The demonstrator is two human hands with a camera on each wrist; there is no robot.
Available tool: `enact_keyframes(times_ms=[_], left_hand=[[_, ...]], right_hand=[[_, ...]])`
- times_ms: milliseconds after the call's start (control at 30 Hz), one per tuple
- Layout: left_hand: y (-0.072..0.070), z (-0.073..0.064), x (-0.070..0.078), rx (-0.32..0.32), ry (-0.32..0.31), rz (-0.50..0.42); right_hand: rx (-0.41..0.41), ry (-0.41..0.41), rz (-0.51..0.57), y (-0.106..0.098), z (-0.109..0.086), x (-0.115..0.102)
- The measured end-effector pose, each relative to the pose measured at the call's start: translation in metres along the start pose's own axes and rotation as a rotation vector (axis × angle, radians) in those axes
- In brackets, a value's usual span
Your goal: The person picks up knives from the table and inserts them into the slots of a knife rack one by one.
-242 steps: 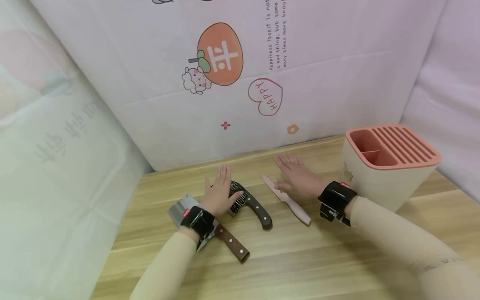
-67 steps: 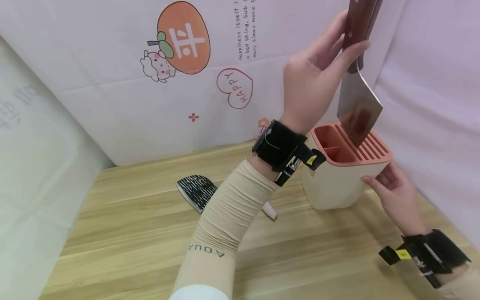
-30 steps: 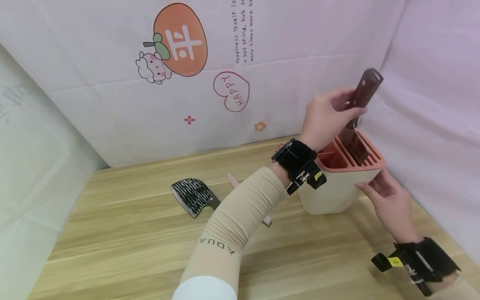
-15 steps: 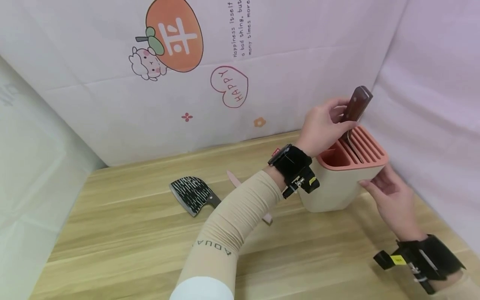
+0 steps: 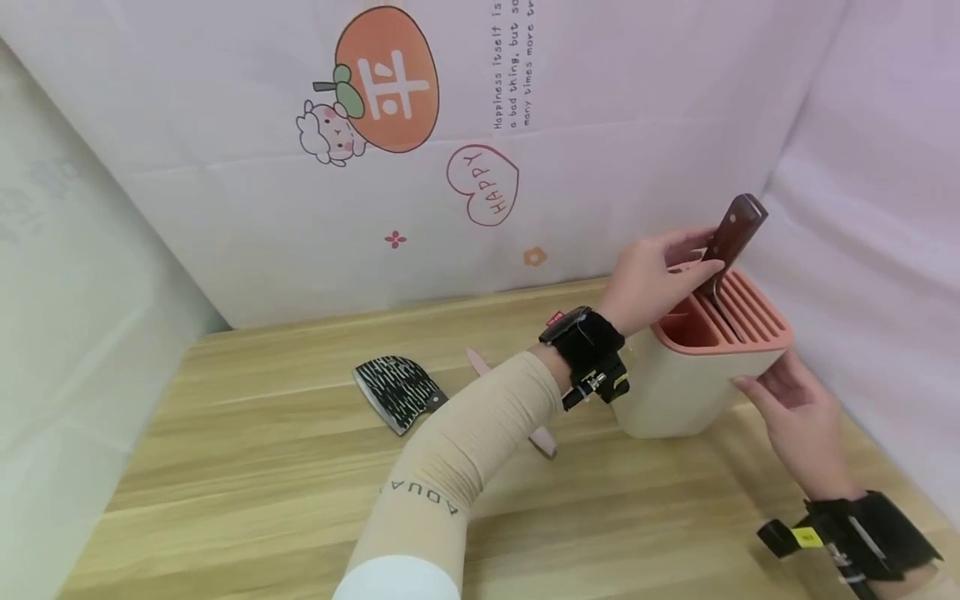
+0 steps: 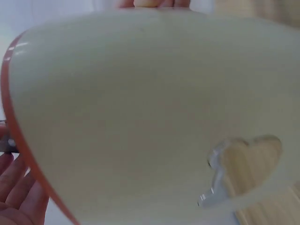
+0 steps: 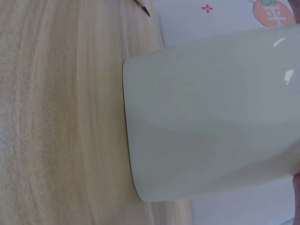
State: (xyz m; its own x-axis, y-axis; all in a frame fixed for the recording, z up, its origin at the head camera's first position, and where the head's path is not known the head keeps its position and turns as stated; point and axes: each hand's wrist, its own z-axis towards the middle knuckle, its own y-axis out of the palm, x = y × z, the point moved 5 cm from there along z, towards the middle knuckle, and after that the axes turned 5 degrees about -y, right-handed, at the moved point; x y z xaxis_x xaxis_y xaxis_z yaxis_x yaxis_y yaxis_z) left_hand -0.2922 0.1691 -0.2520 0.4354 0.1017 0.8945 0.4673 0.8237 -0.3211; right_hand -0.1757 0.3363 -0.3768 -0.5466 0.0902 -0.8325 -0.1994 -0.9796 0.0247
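Note:
In the head view my left hand [image 5: 647, 279] pinches the brown riveted handle of a cleaver [image 5: 738, 229]. The handle leans up out of the knife block [image 5: 675, 400], and the blade is sunk in a slot and mostly hidden. My right hand [image 5: 806, 429] grips the block's right side, thumb on the front, other fingers partly hidden behind it. The block is cream with an orange slotted top. Its wall [image 6: 117, 112] fills the left wrist view, with left fingers [image 6: 21, 197] at the edge. From the right wrist, the block's wall [image 7: 206, 122] stands upright on the table.
A cleaver with a black-and-silver patterned blade [image 5: 397, 392] lies on the wooden table [image 5: 247, 467], handle partly under the left sleeve. Beside it is a pink knife [image 5: 545, 442], its middle covered by that arm. Printed cloth [image 5: 585, 167] hangs behind; pale cloth [image 5: 885, 292] borders the right.
The brown-handled cleaver, once flat on the table, was lifted by my left hand and lowered into a block slot. My right hand moved to the block's side. Lately the cleaver has sunk deeper.

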Motion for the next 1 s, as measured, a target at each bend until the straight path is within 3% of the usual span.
enact_keyframes(times_ms=[167,300,400,467,667,733,867,933,1000], left_hand=[[-0.020,-0.021,-0.007,-0.053,0.063,0.015],[-0.043,-0.046,-0.008,-0.084,0.196,0.172],[-0.062,-0.069,-0.012,-0.073,0.309,0.300],[-0.074,-0.085,-0.018,-0.068,0.345,0.354],[-0.108,-0.134,-0.051,-0.111,0.343,0.452],[-0.116,-0.151,-0.065,-0.150,0.366,0.498],[-0.126,-0.187,-0.094,-0.270,0.408,0.650],[-0.129,-0.205,-0.108,-0.345,0.396,0.733],[-0.133,-0.222,-0.121,-0.416,0.336,0.798]], right_hand=[[0.005,-0.004,0.045,0.003,-0.003,0.007],[0.010,-0.014,0.052,0.004,-0.006,0.010],[0.022,-0.020,0.051,0.003,-0.007,0.009],[0.024,-0.021,0.037,0.002,-0.007,0.008],[0.027,-0.040,-0.037,-0.002,-0.001,0.003],[0.027,-0.052,0.016,-0.003,0.001,0.002],[-0.003,-0.067,0.100,-0.001,0.003,0.001],[-0.001,-0.058,0.094,-0.001,0.003,0.002],[-0.002,-0.039,0.073,0.000,0.001,0.004]])
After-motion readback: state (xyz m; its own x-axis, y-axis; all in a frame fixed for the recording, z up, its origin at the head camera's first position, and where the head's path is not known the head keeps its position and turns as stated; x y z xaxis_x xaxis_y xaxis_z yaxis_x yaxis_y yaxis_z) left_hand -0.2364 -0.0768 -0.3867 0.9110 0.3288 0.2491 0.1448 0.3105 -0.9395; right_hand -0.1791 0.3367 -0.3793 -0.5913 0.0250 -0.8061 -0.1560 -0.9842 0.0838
